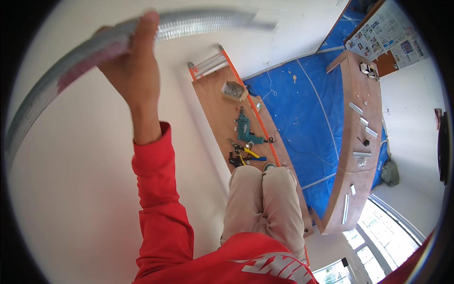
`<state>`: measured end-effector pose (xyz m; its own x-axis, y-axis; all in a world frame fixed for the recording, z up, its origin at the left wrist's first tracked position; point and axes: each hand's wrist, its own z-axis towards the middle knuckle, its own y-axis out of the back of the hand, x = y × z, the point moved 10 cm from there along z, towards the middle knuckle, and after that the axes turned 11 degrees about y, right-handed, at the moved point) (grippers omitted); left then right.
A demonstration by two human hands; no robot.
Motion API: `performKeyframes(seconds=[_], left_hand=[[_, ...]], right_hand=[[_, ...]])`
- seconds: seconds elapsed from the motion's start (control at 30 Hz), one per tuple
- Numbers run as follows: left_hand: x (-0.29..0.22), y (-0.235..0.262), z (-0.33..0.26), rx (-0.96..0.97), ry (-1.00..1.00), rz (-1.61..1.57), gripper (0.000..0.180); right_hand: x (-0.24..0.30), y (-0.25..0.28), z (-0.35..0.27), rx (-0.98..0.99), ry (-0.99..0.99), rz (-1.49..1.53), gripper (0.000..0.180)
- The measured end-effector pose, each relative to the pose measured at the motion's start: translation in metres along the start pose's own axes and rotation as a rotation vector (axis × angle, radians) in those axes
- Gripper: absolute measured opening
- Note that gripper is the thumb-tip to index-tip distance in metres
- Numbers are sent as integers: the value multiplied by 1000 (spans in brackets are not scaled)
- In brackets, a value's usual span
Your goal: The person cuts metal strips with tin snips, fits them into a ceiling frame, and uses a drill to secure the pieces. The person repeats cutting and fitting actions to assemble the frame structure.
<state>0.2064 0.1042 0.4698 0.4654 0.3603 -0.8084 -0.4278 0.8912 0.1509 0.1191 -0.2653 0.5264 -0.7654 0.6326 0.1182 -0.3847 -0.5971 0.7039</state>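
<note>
My left hand (139, 71) is raised at the upper left, its fingers wrapped around a long galvanized metal channel (203, 26). The channel has a ribbed, shiny face and a dull reddish patch beside the hand. It runs from the left rim to the top middle, in front of the pale wall (85, 189); whether it touches that surface I cannot tell. Of my right arm only a red sleeve (406, 262) shows at the lower right, and the right hand is out of the picture.
Below me, a wooden platform (213, 104) with an orange-edged ladder (231, 64) carries a teal drill (246, 130), yellow-handled snips (248, 151) and an open cardboard box (234, 90). Blue sheeting (302, 118) covers the floor. Metal offcuts lie on a long wooden bench (343, 175) at right.
</note>
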Motion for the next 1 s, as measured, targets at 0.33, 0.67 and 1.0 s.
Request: performKeyframes(seconds=[0.33,0.67,1.0], left_hand=[[216,27,-162,231,415,126,31],[389,25,-370,449,905,488,36],[453,31,-455,504,992,652,47]], right_hand=[[-19,-423,-303,397,-547,574,58],[75,-717,-524,961,-678,322,102],[73,-735,-528,815,-773,300,87]])
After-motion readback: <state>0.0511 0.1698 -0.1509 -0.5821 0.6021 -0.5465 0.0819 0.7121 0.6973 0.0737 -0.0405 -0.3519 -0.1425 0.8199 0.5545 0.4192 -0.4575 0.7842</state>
